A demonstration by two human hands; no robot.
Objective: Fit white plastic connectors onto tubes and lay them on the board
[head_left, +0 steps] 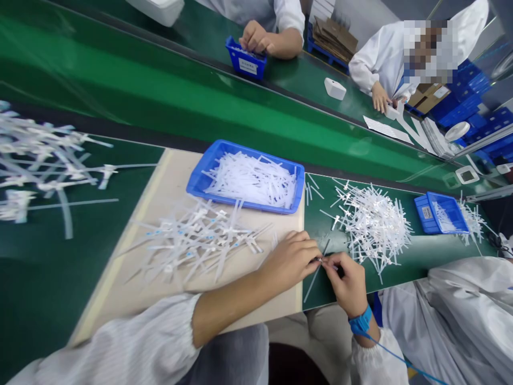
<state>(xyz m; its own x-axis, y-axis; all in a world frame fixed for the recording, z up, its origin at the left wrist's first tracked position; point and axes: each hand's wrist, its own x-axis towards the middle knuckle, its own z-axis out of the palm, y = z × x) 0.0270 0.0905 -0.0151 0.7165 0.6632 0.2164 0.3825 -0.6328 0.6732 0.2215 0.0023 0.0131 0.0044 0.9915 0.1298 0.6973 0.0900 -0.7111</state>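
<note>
White, loose sleeves (152, 331) cover the arms, the fabric creased and gathered at the cuffs (196, 321). The left forearm is bare below its cuff. Both the left hand (294, 256) and right hand (348, 280) are bare. A bright blue band (361, 321) circles the right wrist, with a thin blue cord (401, 359) running from it. Grey cloth (236, 355) covers part of the lap.

Small piece (321, 260) between left hand (292, 256) and right hand (348, 282) mostly hidden, 1 strip pile (40, 155) cropped at left, white container (161, 7) cropped at top, bin label (247, 66) too small to read
</note>
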